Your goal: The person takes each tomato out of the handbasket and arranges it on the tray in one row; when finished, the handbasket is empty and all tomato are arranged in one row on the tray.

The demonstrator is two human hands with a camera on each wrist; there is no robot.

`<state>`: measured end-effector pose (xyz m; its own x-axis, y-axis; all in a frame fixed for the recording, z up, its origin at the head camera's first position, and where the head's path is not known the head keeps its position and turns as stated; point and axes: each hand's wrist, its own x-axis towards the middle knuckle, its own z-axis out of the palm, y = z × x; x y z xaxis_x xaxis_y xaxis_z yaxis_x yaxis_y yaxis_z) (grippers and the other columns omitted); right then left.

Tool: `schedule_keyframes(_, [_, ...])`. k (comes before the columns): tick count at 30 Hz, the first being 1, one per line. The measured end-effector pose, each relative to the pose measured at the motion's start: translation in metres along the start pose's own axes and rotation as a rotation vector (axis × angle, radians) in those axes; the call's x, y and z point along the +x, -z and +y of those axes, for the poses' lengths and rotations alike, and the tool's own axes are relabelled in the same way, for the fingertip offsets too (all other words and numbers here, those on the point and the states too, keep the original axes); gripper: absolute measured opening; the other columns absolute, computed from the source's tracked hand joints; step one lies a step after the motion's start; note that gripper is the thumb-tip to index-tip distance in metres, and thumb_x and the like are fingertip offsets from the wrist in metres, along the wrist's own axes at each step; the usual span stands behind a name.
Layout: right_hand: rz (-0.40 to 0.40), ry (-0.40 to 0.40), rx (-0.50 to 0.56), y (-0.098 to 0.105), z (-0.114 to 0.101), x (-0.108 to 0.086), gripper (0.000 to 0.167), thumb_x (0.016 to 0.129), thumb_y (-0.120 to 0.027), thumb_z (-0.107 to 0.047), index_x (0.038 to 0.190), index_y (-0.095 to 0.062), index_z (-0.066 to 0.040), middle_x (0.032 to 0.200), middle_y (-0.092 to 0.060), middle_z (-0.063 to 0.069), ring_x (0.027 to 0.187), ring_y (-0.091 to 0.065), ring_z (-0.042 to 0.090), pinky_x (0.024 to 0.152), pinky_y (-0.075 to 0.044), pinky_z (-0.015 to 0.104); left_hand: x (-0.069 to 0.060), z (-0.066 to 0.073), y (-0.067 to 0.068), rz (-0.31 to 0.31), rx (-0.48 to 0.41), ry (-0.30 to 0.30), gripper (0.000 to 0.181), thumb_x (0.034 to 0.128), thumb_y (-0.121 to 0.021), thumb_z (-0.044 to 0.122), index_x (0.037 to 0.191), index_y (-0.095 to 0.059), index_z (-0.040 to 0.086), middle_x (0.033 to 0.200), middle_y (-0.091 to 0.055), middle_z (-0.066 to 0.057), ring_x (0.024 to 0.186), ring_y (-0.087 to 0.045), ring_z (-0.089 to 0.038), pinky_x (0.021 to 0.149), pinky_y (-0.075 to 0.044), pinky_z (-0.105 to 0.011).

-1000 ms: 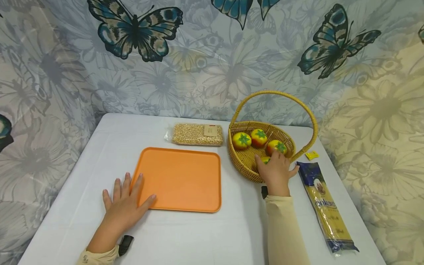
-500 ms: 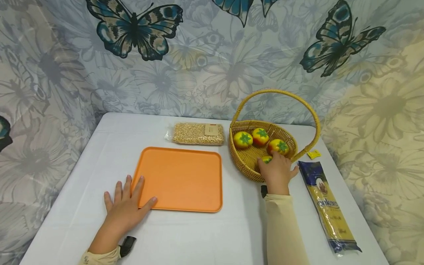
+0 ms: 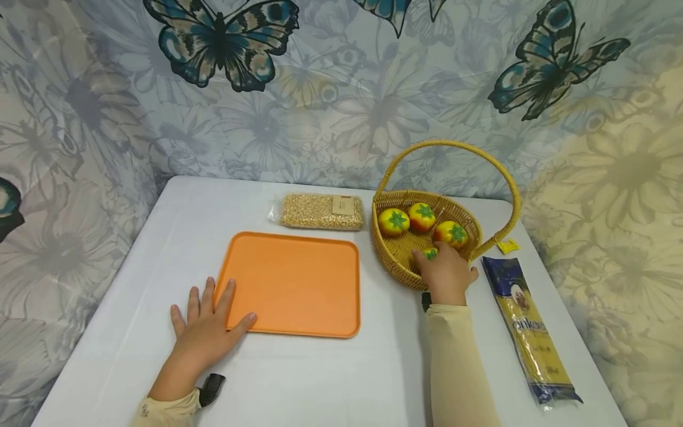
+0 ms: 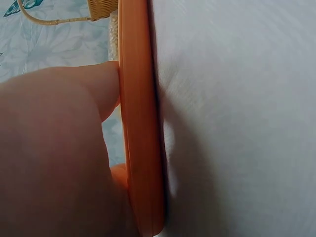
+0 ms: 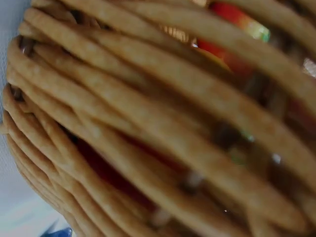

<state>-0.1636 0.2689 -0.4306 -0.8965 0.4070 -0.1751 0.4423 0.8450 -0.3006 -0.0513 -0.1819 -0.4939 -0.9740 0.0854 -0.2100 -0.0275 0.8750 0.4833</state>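
Observation:
My right hand [image 3: 447, 274] reaches over the near rim of a wicker basket [image 3: 393, 261]. Its thumb and fingers close around a yellow persimmon [image 3: 430, 253] with a green leafy top, which is mostly hidden. Three more yellow-red persimmons [image 3: 393, 222] lie farther back in the basket. The right wrist view is filled by the basket's weave [image 5: 148, 98], with red showing through the gaps. My left hand [image 3: 203, 338] lies with spread fingers over the near left corner of an orange tray [image 3: 293, 284]. In the left wrist view the thumb [image 4: 106, 84] touches the tray's edge [image 4: 138, 113].
A clear bag of grain [image 3: 320, 212] lies behind the tray. Right of the basket are a small yellow packet [image 3: 508, 246] and a long blue-and-yellow pasta pack [image 3: 533, 332]. The basket's tall handle [image 3: 453, 144] arches above it. A patterned cloth wall stands behind the white table [image 3: 320, 379].
The right hand's fingers have drawn in around the near persimmon inside the basket. The left hand stays on the tray corner, and the head view has shifted slightly.

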Motion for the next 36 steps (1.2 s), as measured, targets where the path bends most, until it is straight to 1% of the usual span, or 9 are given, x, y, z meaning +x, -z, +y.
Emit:
schedule_keyframes(5, [0.001, -0.001, -0.031, -0.002, 0.000, 0.001, 0.080, 0.103, -0.056, -0.065, 0.157, -0.050, -0.007, 0.148, -0.055, 0.032, 0.129, -0.052, 0.059, 0.107, -0.025, 0.078, 0.000, 0.001, 0.001, 0.005, 0.000, 0.002, 0.103, 0.0992, -0.050, 0.076, 0.171, -0.018, 0.010, 0.171, 0.005, -0.034, 0.152, 0.014, -0.063, 0.105, 0.023, -0.081])
schedule_keyframes(8, [0.018, -0.001, -0.031, -0.006, 0.003, 0.003, 0.085, 0.102, -0.048, -0.072, 0.156, -0.052, -0.007, 0.146, -0.057, 0.032, 0.128, -0.053, 0.058, 0.107, -0.027, 0.077, 0.000, 0.002, 0.001, 0.005, -0.005, 0.000, 0.102, 0.0997, -0.051, 0.075, 0.170, -0.018, 0.009, 0.171, 0.005, -0.035, 0.151, 0.014, -0.063, 0.104, 0.023, -0.081])
schedule_keyframes(12, [0.084, -0.001, 0.030, -0.011, 0.005, 0.003, 0.088, 0.101, -0.041, -0.077, 0.154, -0.057, -0.009, 0.143, -0.061, 0.030, 0.127, -0.056, 0.054, 0.105, -0.030, 0.074, 0.000, 0.002, 0.002, 0.001, -0.006, -0.002, 0.102, 0.0998, -0.051, 0.075, 0.170, -0.019, 0.009, 0.170, 0.006, -0.035, 0.151, 0.015, -0.064, 0.104, 0.023, -0.082])
schedule_keyframes(15, [0.143, 0.013, 0.093, -0.013, 0.006, 0.002, 0.087, 0.101, -0.040, -0.078, 0.151, -0.060, -0.009, 0.139, -0.064, 0.028, 0.125, -0.057, 0.053, 0.105, -0.030, 0.073, 0.001, 0.000, 0.002, -0.005, 0.002, -0.001, 0.103, 0.0994, -0.049, 0.077, 0.171, -0.017, 0.010, 0.171, 0.007, -0.035, 0.151, 0.015, -0.064, 0.104, 0.024, -0.081])
schedule_keyframes(18, [0.180, 0.034, 0.139, -0.013, 0.006, 0.000, 0.089, 0.100, -0.039, -0.079, 0.148, -0.063, -0.009, 0.137, -0.066, 0.028, 0.125, -0.058, 0.053, 0.107, -0.027, 0.074, 0.001, 0.000, 0.001, -0.008, 0.003, -0.001, 0.103, 0.0989, -0.048, 0.078, 0.171, -0.016, 0.011, 0.171, 0.007, -0.034, 0.151, 0.015, -0.063, 0.104, 0.024, -0.081])
schedule_keyframes(26, [0.198, 0.053, 0.193, -0.003, 0.004, -0.006, 0.091, 0.099, -0.040, -0.080, 0.148, -0.062, -0.007, 0.135, -0.066, 0.029, 0.131, -0.055, 0.052, 0.113, -0.018, 0.076, 0.000, 0.001, 0.003, -0.017, -0.006, -0.001, 0.104, 0.0990, -0.048, 0.078, 0.171, -0.015, 0.011, 0.171, 0.008, -0.034, 0.151, 0.016, -0.064, 0.103, 0.024, -0.082])
schedule_keyframes(31, [0.235, 0.079, 0.231, 0.008, -0.003, -0.013, 0.089, 0.099, -0.043, -0.080, 0.152, -0.060, -0.010, 0.135, -0.067, 0.027, 0.137, -0.051, 0.052, 0.118, -0.010, 0.076, -0.001, 0.002, 0.003, -0.020, 0.000, 0.003, 0.103, 0.0995, -0.048, 0.077, 0.170, -0.017, 0.009, 0.171, 0.008, -0.034, 0.151, 0.016, -0.063, 0.104, 0.023, -0.082])
schedule_keyframes(32, [0.238, 0.087, 0.239, 0.011, -0.006, -0.015, 0.088, 0.099, -0.044, -0.080, 0.152, -0.060, -0.011, 0.134, -0.068, 0.026, 0.135, -0.052, 0.052, 0.117, -0.013, 0.076, -0.001, 0.001, 0.003, -0.018, -0.001, 0.003, 0.103, 0.0996, -0.049, 0.077, 0.170, -0.018, 0.008, 0.171, 0.008, -0.034, 0.151, 0.017, -0.063, 0.104, 0.023, -0.082])
schedule_keyframes(36, [0.238, 0.127, 0.292, 0.016, -0.019, -0.024, 0.085, 0.098, -0.049, -0.079, 0.150, -0.063, -0.013, 0.135, -0.069, 0.021, 0.126, -0.059, 0.050, 0.111, -0.034, 0.069, 0.000, 0.001, 0.002, -0.017, -0.004, 0.002, 0.103, 0.0995, -0.048, 0.077, 0.170, -0.017, 0.009, 0.171, 0.008, -0.034, 0.151, 0.017, -0.063, 0.104, 0.023, -0.082])
